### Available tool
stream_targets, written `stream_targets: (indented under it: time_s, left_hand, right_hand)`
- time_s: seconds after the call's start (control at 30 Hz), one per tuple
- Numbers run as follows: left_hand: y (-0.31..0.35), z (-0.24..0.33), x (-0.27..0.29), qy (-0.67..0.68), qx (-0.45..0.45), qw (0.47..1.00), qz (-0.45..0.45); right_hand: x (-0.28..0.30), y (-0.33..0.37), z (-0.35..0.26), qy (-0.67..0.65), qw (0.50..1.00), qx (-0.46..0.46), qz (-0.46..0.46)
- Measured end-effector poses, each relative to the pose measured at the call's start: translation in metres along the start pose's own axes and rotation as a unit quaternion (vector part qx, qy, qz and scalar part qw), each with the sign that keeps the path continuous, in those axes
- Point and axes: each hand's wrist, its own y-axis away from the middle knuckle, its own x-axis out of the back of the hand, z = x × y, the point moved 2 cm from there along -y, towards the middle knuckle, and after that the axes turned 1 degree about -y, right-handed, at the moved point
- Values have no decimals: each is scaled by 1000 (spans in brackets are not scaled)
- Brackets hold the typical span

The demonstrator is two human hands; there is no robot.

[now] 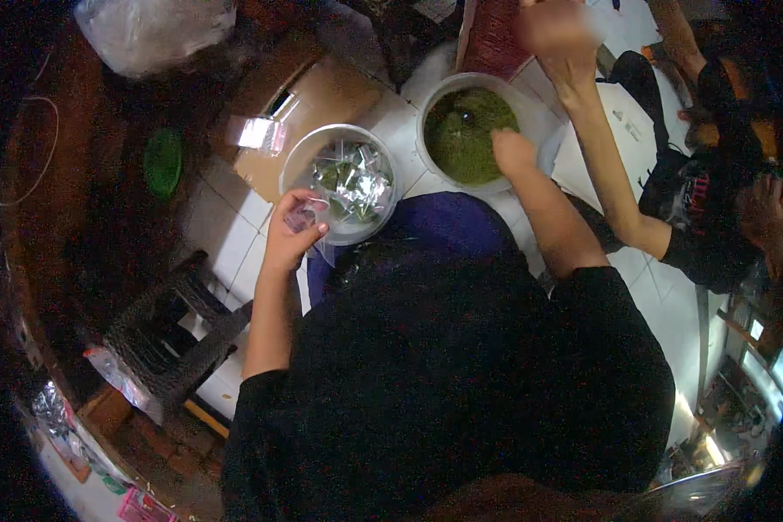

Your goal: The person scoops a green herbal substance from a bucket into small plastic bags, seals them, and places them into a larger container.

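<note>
Black shirt fabric (461,374) on the wearer lies closest, behind both grips. The left grip (294,228) pinches a small clear plastic bag (301,217) by the near left rim of a translucent tub (350,235) holding shiny packets (358,178). The right grip (515,155) reaches its fingers into green loose material (461,157) inside a pale bucket (423,130); whether it clasps any, I cannot tell. Beyond the left grip lies brown cardboard (326,100); right of the right grip is another person's forearm (609,174).
</note>
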Motion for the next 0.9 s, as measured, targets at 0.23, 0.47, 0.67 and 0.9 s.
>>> stream_targets:
  time_s: [0.23, 0.47, 0.67, 0.9]
  left_hand:
    - [22, 0, -9, -22, -9, 1000, 1]
    - [37, 5, -15, -13, -33, 999, 22]
    - [51, 9, -17, -41, -50, 998, 25]
    - [54, 16, -19, -80, -78, 993, 30]
  right_hand:
    - [-52, 16, 10, 49, 977, 64, -199]
    - [-40, 3, 5, -124, 920, 165, -332]
    - [-37, 16, 22, -394, 854, -5, -339]
    - [-47, 21, 39, -460, 835, -65, -293]
